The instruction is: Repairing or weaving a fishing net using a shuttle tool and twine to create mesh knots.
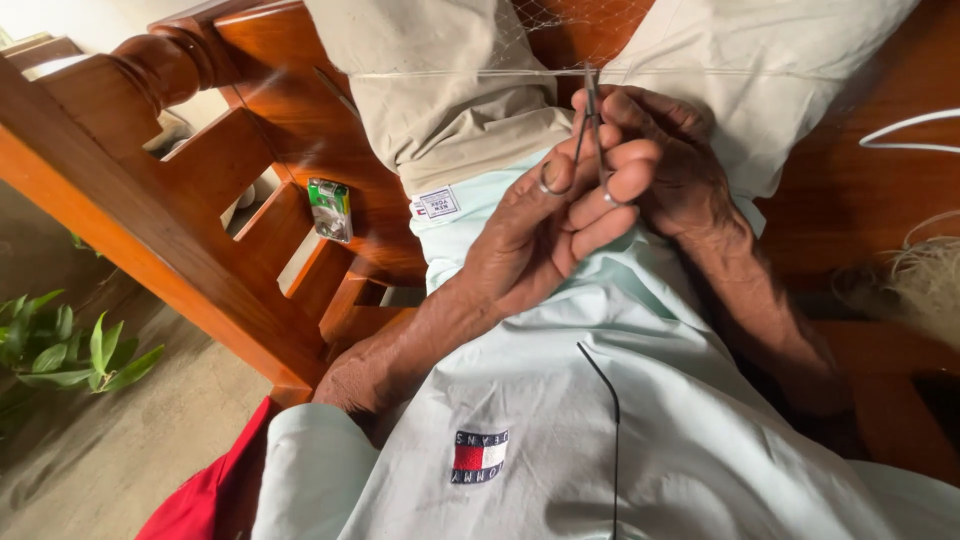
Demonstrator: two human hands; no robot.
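Shirt below, scissors sit between left-hand fingers.

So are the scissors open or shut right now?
Shut, it seems: the scissors blades run as one thin line up to the string, held by the left hand.

wooden bench rail | green lighter on slat | leafy plant | red cloth

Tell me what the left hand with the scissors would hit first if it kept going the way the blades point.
Probably the taut line just above the scissors in the left hand; depth unclear.
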